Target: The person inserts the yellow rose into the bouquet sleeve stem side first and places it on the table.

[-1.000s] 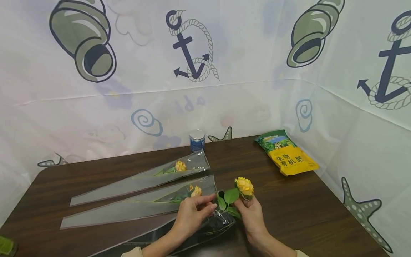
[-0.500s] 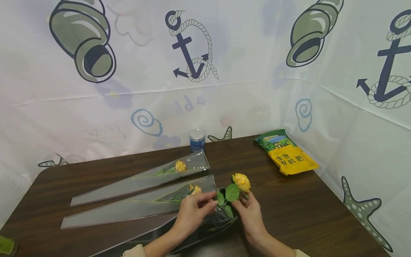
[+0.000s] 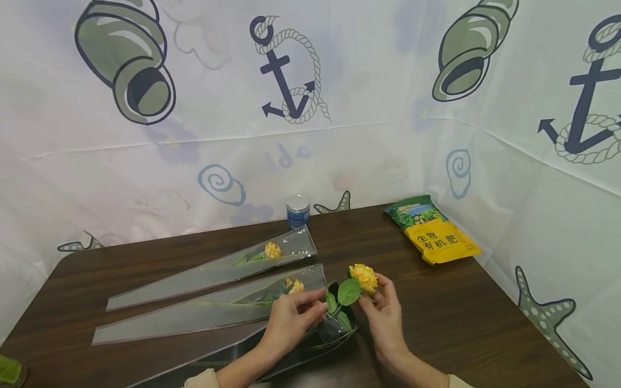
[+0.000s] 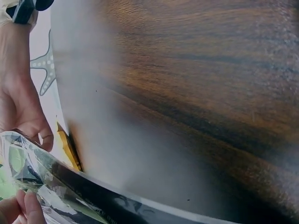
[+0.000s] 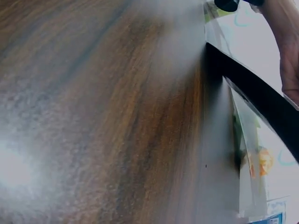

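Observation:
A yellow rose [image 3: 363, 277] with green leaves [image 3: 349, 291] leans out of the mouth of a black-and-clear flower sleeve [image 3: 327, 344]. My right hand [image 3: 386, 318] holds the bloom from its right side, thumb below and fingers behind the petals. At the sleeve's mouth, left of the leaves, my left hand [image 3: 291, 319] pinches the film between thumb and fingers. The left wrist view shows those fingertips [image 4: 30, 205] against the shiny clear film, with the right hand [image 4: 23, 102] beyond the edge. Most of the stem is hidden inside the dark sleeve.
Two long clear sleeves, a nearer one [image 3: 194, 319] and a farther one [image 3: 194, 280], each with a yellow rose, lie to the left. A blue can [image 3: 298, 213] stands behind them. A yellow-green bag [image 3: 436, 231] lies back right; a green item [image 3: 9, 371] sits front left.
My right hand has moved from under the bloom up to its right side. The rose has shifted slightly left, with its leaves closer over the sleeve's mouth. My left hand stays in place.

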Tool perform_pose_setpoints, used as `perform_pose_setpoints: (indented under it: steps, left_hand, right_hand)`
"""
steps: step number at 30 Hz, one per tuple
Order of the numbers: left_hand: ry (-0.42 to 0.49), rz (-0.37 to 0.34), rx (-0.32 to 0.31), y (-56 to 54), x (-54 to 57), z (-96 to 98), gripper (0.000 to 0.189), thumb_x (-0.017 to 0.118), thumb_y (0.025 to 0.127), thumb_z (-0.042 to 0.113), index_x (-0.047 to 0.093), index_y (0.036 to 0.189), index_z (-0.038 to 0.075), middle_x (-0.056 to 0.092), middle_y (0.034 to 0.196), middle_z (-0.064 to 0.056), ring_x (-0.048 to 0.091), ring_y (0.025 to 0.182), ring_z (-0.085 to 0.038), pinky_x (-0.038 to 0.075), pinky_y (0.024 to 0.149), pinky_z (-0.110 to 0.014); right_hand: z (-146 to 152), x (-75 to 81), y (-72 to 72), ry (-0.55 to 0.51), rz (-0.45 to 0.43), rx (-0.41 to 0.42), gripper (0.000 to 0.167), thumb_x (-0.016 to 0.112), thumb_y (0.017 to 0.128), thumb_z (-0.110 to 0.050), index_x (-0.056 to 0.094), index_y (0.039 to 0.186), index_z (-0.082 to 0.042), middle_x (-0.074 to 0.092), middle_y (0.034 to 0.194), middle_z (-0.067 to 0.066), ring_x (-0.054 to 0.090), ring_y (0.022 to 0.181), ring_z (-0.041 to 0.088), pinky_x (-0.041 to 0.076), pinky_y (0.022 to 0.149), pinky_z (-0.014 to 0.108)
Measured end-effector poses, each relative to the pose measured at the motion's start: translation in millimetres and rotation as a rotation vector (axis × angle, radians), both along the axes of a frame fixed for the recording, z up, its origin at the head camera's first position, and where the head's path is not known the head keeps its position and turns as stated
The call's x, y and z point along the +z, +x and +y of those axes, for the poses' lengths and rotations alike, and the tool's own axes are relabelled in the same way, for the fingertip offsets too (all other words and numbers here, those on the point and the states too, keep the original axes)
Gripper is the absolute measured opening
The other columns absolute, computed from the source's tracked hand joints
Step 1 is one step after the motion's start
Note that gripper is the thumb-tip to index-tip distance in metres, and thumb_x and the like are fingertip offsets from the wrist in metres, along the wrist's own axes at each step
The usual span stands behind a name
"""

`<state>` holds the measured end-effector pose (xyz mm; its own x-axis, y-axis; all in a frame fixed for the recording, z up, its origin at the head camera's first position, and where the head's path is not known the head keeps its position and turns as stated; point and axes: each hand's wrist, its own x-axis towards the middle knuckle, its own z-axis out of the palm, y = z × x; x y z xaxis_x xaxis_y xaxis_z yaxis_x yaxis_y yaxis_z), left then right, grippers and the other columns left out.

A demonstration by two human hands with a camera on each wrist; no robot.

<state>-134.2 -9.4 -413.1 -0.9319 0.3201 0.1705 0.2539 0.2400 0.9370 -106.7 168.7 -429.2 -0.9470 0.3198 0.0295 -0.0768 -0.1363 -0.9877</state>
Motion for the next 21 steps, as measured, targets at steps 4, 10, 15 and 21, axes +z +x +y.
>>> perform_pose_setpoints:
  steps: [4, 10, 15, 21]
  left_hand:
    - [0.024, -0.013, -0.007, -0.4, 1.1, 0.7, 0.026, 0.07, 0.084, 0.01, 0.07, 0.106, -0.003, 0.07, 0.081, -0.011, 0.065, 0.066, -0.002, 0.052, 0.058, -0.018]
    - [0.003, -0.015, -0.011, -1.1, 1.4, -0.2, 0.027, 0.07, 0.084, 0.012, 0.069, 0.107, -0.001, 0.07, 0.08, -0.009, 0.064, 0.065, -0.003, 0.052, 0.058, -0.017]
    - [-0.009, -0.007, -0.01, -2.4, 0.5, -1.0, 0.027, 0.07, 0.084, 0.013, 0.07, 0.107, -0.001, 0.07, 0.08, -0.009, 0.065, 0.065, -0.004, 0.051, 0.058, -0.017]
    - [-0.021, 0.006, -0.011, -2.9, 1.7, -0.4, 0.026, 0.07, 0.084, 0.012, 0.07, 0.107, -0.001, 0.07, 0.078, -0.008, 0.063, 0.063, -0.003, 0.051, 0.056, -0.018]
  right_hand:
    - [0.6, -4.0, 1.5, 0.067, 0.001, 0.03, 0.042, 0.059, 0.088, 0.004, 0.041, 0.126, 0.0, 0.059, 0.117, 0.009, 0.058, 0.097, 0.004, 0.049, 0.08, 0.02]
    - [2.9, -7.7, 1.8, 0.119, 0.014, 0.066, 0.045, 0.062, 0.088, -0.001, 0.042, 0.128, 0.004, 0.06, 0.109, 0.008, 0.059, 0.092, 0.007, 0.05, 0.077, 0.019]
    - [4.4, -6.6, 1.7, 0.134, 0.062, 0.048, 0.05, 0.064, 0.088, -0.004, 0.041, 0.133, -0.005, 0.061, 0.1, 0.001, 0.061, 0.088, 0.009, 0.052, 0.074, 0.021]
    - [2.1, -6.4, 3.5, 0.18, 0.087, 0.047, 0.041, 0.062, 0.088, 0.0, 0.047, 0.125, -0.003, 0.06, 0.103, 0.002, 0.059, 0.089, 0.005, 0.051, 0.075, 0.02]
